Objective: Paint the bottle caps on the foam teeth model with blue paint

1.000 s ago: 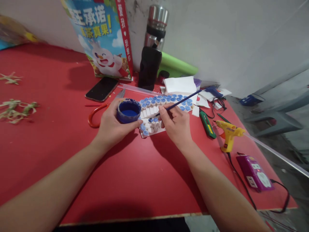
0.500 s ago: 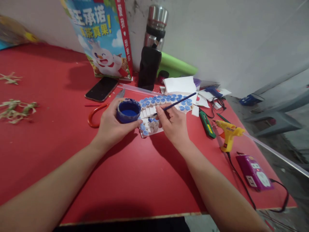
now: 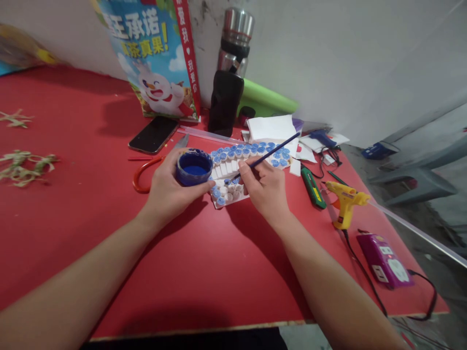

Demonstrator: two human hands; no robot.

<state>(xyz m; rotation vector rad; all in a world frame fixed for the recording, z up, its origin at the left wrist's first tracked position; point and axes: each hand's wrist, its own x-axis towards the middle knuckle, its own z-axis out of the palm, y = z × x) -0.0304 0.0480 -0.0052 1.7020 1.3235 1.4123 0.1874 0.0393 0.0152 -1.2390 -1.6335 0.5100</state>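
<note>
My left hand (image 3: 170,182) is wrapped round an open jar of blue paint (image 3: 194,167), held just left of a white craft piece. In my right hand (image 3: 264,187) a thin dark blue paintbrush (image 3: 272,153) is pinched, its tip down among small white rounds. The craft piece (image 3: 224,169) lies on the table and carries rows of small rolled rounds, many painted blue, some still white at the front. My right fingers cover part of its front right side.
On the red table (image 3: 219,272), scissors (image 3: 140,177) and a phone (image 3: 153,135) lie to the left. A green utility knife (image 3: 313,187), yellow glue gun (image 3: 345,199) and purple power box (image 3: 385,262) are on the right. A thermos (image 3: 235,43) stands behind.
My right hand and the paintbrush have shifted slightly, with the brush a little steeper and its tip further right. My left hand keeps the paint jar in the same place.
</note>
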